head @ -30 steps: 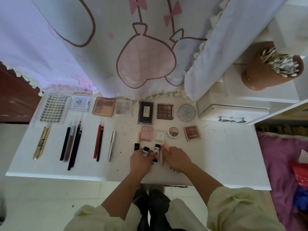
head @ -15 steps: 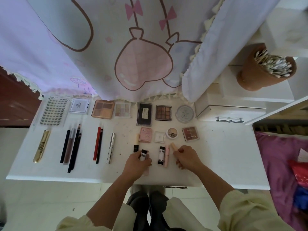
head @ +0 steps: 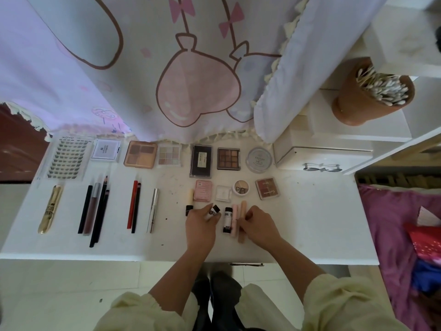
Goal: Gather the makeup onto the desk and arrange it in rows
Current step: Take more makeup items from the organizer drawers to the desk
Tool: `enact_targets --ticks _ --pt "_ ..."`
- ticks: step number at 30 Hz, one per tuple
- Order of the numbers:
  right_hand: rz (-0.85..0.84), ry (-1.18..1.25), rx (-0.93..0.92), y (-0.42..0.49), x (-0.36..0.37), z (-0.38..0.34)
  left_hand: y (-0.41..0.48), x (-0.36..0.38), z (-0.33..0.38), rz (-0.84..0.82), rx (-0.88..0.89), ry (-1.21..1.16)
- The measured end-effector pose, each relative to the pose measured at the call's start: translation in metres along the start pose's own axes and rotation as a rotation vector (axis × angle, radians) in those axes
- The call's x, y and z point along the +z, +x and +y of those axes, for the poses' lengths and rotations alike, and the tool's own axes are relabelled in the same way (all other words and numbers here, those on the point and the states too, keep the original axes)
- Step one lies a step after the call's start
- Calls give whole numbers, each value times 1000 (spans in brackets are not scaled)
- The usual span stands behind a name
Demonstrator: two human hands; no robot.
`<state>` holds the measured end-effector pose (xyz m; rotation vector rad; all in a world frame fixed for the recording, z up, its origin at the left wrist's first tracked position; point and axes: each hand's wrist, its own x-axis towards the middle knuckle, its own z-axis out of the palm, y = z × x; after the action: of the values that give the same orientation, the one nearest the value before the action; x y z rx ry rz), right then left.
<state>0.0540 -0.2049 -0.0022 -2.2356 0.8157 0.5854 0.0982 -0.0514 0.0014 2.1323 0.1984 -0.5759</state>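
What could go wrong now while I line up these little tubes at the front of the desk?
The black-capped tube in your left hand has a narrow gap to fit; it could knock the black-and-white tube. The peach stick at your right hand is round and may roll and nudge the pink tube.

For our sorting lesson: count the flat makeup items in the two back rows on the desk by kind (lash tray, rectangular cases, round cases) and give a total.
Lash tray: 1
Rectangular cases: 8
Round cases: 2
Total: 11
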Motion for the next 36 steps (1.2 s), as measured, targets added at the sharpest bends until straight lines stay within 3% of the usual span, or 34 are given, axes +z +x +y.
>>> enact_targets --ticks 6,11,24,36 --pt "-9 48 -26 -2 3 2 -9 -4 -4 52 -18 -15" --pt "-22 64 -34 -3 5 0 -2 -13 -15 87 -59 133" --pt "-17 72 -57 -6 7 -12 -15 -22 -22 23 276 494" --pt "-26 48 -64 -9 11 -24 -8 -31 -30 18 256 476"
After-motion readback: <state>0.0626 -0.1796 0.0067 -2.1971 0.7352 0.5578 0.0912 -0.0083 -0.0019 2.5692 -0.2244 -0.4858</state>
